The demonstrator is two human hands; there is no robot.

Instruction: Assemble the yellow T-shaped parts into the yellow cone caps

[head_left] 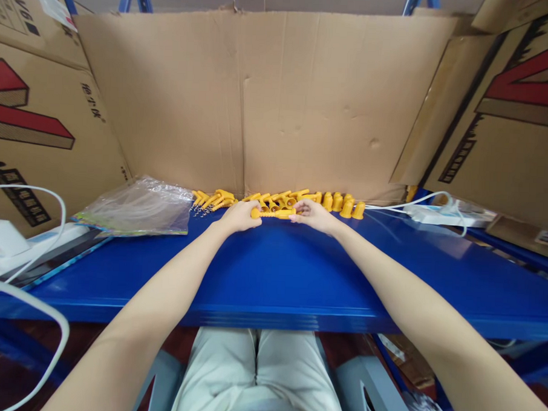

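A long yellow plastic piece with a ribbed stretch lies crosswise between my two hands, just above the blue tabletop. My left hand is closed around its left end. At its right end, the fingertips of my right hand pinch it. Just behind the hands, several yellow plastic parts lie in a heap, some with round hollow openings. Left of my left hand are several yellow handles with metal spirals, like corkscrews. Several yellow caps stand upright right of my right hand.
A clear plastic bag lies on the blue table at left. White power strips sit at the left and right, with loose white cables. Cardboard panels wall the back; printed boxes stand on both sides.
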